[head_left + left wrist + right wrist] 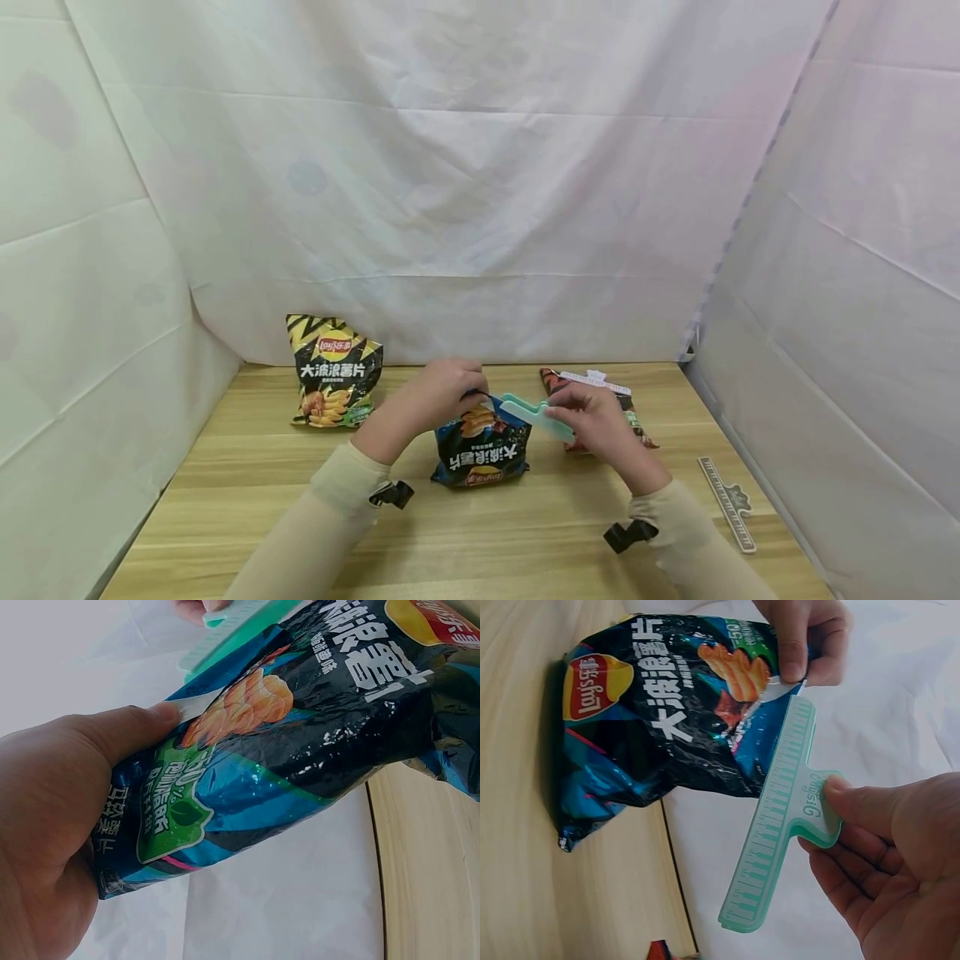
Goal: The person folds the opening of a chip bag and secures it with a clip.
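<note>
White sheets behind; left hand (442, 392) pinched the crinkly blue foil crisp bag (480, 454) at twelve o'clock, light, slippery; right hand (596, 417) gripped the stiff mint plastic sealing clip (784, 825) by its tab.

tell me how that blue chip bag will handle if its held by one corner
Probably floppy: the blue chip bag creases and sags below the left hand that pinches its top. Its glossy film looks slippery. Puffed, so likely light for its size.

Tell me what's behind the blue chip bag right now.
Behind the blue bag lie bare table and the white backdrop; a yellow bag stands back left, a red bag back right. The left hand pinches its top; the right hand holds the green clip. Its contents are hidden.
</note>
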`<state>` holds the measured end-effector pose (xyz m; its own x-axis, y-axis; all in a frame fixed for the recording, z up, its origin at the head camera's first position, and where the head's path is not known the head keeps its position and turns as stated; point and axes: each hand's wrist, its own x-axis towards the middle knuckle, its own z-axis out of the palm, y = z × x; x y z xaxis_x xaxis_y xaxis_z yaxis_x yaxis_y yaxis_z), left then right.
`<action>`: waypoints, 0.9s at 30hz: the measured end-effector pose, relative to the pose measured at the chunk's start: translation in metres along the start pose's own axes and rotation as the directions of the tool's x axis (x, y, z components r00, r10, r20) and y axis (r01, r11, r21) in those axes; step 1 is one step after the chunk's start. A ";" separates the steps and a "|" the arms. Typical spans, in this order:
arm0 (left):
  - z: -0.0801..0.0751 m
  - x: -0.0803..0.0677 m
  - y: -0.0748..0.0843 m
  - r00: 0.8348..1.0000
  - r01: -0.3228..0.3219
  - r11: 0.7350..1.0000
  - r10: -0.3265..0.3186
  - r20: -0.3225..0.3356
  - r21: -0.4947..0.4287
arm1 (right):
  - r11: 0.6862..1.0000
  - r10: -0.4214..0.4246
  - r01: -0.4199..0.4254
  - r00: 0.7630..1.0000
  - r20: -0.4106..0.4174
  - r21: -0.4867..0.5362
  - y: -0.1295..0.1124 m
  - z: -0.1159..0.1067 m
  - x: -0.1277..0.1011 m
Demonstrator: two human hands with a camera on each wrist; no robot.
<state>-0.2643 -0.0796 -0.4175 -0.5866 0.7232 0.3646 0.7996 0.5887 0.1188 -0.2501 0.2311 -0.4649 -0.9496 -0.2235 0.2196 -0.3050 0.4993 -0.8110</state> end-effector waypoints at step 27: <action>0.000 0.000 -0.001 1.000 0.006 1.000 -0.006 0.000 -0.008 | 0.999 0.010 -0.014 0.995 0.100 0.034 0.009 0.015 0.003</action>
<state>-0.2657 -0.0801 -0.4174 -0.5911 0.7198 0.3641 0.7973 0.5897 0.1285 -0.2543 0.2222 -0.4795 -0.9408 -0.3011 0.1559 -0.2894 0.4733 -0.8320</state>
